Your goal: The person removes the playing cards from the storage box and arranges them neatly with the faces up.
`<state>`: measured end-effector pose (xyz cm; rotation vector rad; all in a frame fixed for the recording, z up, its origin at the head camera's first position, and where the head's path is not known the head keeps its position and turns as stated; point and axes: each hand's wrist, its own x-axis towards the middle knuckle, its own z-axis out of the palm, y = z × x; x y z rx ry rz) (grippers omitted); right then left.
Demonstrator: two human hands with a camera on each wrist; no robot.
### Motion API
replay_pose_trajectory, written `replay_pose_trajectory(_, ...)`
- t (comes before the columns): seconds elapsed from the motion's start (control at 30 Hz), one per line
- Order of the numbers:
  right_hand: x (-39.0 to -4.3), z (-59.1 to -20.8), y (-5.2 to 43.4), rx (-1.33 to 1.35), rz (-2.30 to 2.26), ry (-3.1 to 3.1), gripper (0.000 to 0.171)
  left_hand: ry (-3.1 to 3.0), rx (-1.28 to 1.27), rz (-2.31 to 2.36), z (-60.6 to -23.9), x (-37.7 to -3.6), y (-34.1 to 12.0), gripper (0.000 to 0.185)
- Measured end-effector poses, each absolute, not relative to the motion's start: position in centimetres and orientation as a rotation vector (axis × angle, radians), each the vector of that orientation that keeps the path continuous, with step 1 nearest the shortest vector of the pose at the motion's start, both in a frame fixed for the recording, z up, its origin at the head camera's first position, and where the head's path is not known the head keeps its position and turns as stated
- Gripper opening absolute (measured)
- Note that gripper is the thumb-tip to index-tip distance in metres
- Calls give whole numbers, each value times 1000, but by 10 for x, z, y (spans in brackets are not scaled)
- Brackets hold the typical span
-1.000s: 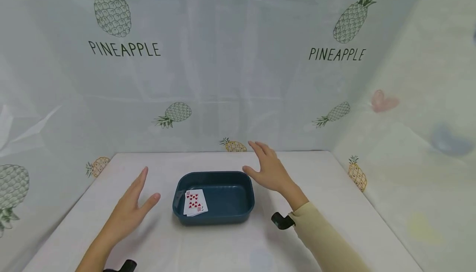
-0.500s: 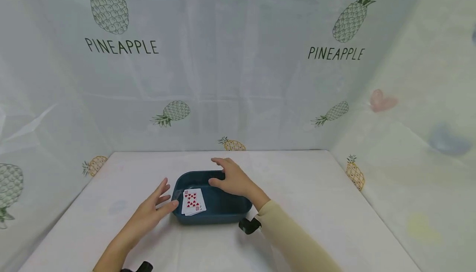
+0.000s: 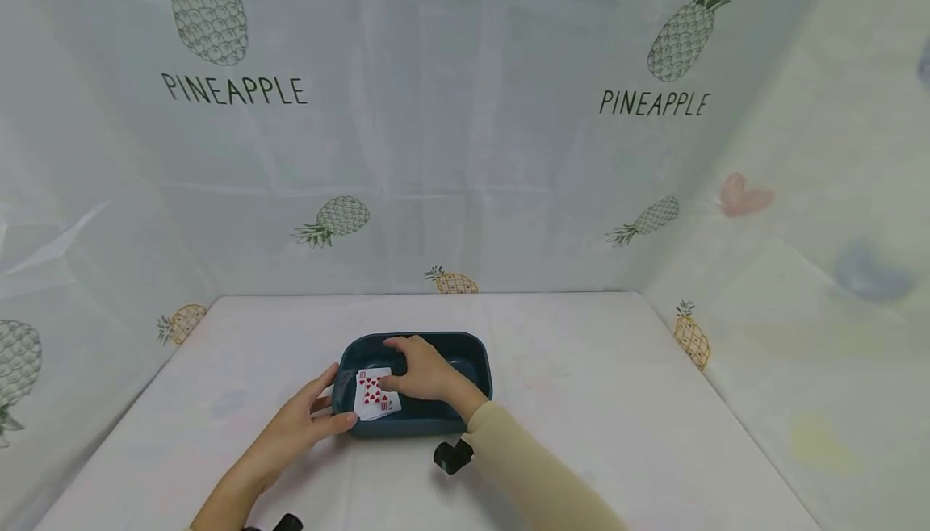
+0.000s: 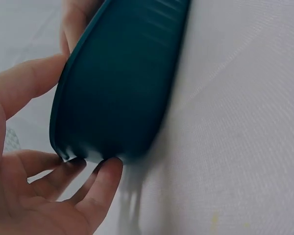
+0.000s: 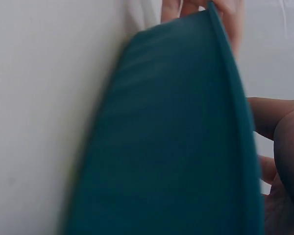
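A white-covered table [image 3: 617, 402] bears a dark blue bin [image 3: 407, 429], its left end gripped between thumb and fingers by the left hand [image 3: 307, 418]. The right hand [image 3: 427, 374], thumb and fingers spread, hangs over playing cards [image 3: 369, 403] inside, at left; contact is unclear.

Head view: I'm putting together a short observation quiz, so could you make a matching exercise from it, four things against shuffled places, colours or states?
Things:
1. left hand
2. playing cards
3. right sleeve
4. right hand

Matches:
A. pale yellow
B. stretched over the inside of the tray
C. thumb and fingers at the tray's left end
D. lying in the tray, red hearts showing

Pairs: 1-C, 2-D, 3-A, 4-B
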<state>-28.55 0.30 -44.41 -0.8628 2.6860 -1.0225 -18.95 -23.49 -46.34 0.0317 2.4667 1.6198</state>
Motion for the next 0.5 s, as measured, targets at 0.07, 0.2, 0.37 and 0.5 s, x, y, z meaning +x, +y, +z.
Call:
replay_pose_trajectory(0.07,-285,-447,-1,-858,-1022,2677,67,2464,34,1617,-465,-190,-237,98)
replay_pose_trajectory(0.2,-284,-454,-10,-840,-1014,2667,69,2467,28,1606,-466,-190,-241,98)
replay_pose_trajectory(0.37,-283,-459,-17,-781,-981,2698,72,2449,47,1627,-465,-190,-243,99)
replay_pose_trajectory(0.5,-282,-462,-18,-744,-894,2745,74,2432,69,1640,-466,-191,-240,99)
